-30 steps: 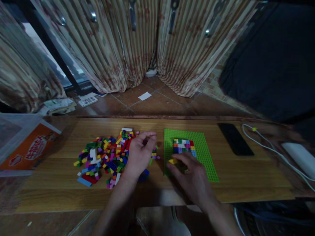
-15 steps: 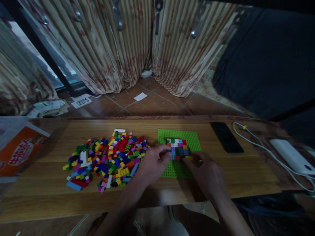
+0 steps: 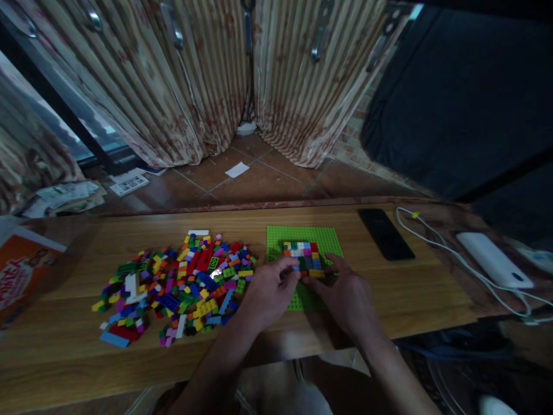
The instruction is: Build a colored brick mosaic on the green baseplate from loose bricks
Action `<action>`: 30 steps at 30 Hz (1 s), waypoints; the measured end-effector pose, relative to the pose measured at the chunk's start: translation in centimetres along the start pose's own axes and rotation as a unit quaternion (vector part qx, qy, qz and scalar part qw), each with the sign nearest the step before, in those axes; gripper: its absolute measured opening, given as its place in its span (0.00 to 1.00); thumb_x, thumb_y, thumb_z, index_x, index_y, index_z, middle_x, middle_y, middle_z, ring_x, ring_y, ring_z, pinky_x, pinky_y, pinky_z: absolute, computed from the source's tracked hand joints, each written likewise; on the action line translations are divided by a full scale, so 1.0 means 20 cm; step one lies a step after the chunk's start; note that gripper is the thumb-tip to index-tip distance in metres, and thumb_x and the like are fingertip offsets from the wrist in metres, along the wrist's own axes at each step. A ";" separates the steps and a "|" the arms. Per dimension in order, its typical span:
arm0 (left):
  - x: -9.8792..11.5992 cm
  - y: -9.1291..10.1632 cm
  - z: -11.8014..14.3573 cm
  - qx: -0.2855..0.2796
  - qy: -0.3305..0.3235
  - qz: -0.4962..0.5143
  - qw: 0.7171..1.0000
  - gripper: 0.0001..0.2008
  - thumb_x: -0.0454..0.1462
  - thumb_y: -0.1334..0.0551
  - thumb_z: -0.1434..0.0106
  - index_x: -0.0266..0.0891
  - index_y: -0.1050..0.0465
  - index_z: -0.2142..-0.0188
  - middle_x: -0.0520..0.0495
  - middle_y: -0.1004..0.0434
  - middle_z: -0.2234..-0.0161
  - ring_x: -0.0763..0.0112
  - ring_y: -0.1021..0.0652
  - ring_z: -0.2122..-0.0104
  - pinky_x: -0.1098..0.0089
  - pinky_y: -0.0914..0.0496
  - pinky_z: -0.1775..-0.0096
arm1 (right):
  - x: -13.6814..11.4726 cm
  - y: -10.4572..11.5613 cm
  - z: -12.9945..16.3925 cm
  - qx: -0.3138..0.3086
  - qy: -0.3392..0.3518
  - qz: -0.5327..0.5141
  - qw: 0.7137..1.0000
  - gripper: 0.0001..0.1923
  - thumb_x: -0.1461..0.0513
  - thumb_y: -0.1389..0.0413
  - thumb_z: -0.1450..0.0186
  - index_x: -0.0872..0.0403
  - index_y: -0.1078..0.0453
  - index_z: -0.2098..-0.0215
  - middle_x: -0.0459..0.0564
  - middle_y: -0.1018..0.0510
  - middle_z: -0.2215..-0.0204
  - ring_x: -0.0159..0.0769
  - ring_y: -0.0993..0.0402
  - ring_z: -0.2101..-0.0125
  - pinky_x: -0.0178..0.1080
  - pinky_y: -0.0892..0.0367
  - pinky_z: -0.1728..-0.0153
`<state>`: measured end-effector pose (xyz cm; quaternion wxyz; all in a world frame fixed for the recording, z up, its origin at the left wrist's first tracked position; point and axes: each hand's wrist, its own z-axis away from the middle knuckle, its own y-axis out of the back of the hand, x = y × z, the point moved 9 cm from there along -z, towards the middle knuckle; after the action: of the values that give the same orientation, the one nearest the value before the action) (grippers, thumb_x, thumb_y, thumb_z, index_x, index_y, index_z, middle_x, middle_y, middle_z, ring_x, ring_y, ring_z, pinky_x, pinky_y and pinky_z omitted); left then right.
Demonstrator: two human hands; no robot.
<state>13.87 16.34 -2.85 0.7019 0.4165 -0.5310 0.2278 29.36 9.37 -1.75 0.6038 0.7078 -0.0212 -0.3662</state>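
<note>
A green baseplate (image 3: 322, 237) lies on the wooden table (image 3: 415, 288), with a small block of mixed-colour bricks (image 3: 300, 253) built on it. My left hand (image 3: 270, 288) rests at the plate's near left side, its fingertips touching the block's near edge. My right hand (image 3: 348, 294) is beside it on the plate, its fingers pressing a small yellow-orange brick (image 3: 317, 273) against the block's front row. A wide pile of loose coloured bricks (image 3: 173, 282) spreads to the left of the plate.
A black phone (image 3: 385, 233) lies right of the baseplate. Further right lie a white cable (image 3: 436, 245) and a white power bank (image 3: 490, 259). An orange printed box (image 3: 19, 276) sits at the table's left end. Striped curtains (image 3: 194, 75) hang behind.
My left hand left the brick pile and came to the baseplate. My right hand carried the yellow brick from the plate's near left corner up to the built block.
</note>
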 end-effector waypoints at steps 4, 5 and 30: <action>0.01 0.00 0.00 0.000 0.000 -0.017 1.000 0.15 0.38 0.43 0.35 0.38 0.25 0.51 0.48 0.20 0.67 0.71 0.24 0.73 0.71 0.32 0.70 | 0.07 0.03 -0.02 -0.008 -0.014 -0.071 0.997 0.31 0.46 0.42 0.42 0.56 0.32 0.47 0.51 0.19 0.66 0.40 0.24 0.72 0.40 0.35 0.71; 0.01 0.00 0.00 0.000 0.002 -0.019 1.000 0.15 0.38 0.44 0.35 0.38 0.25 0.52 0.48 0.20 0.68 0.71 0.25 0.73 0.71 0.33 0.70 | 0.09 0.03 -0.03 -0.008 -0.018 -0.094 0.995 0.28 0.47 0.44 0.40 0.56 0.31 0.48 0.52 0.19 0.66 0.39 0.24 0.73 0.40 0.35 0.71; 0.08 -0.06 0.02 0.005 -0.051 -0.114 0.992 0.14 0.37 0.44 0.33 0.40 0.26 0.51 0.46 0.18 0.60 0.70 0.21 0.70 0.70 0.28 0.65 | 0.17 -0.07 -0.08 -0.052 -0.074 -0.214 0.973 0.19 0.54 0.38 0.45 0.58 0.24 0.60 0.52 0.19 0.72 0.40 0.23 0.72 0.40 0.31 0.68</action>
<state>15.14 15.21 -1.76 0.6931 0.4888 -0.5143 0.1271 32.19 9.54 -4.73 0.5437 0.6347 0.1053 -0.5389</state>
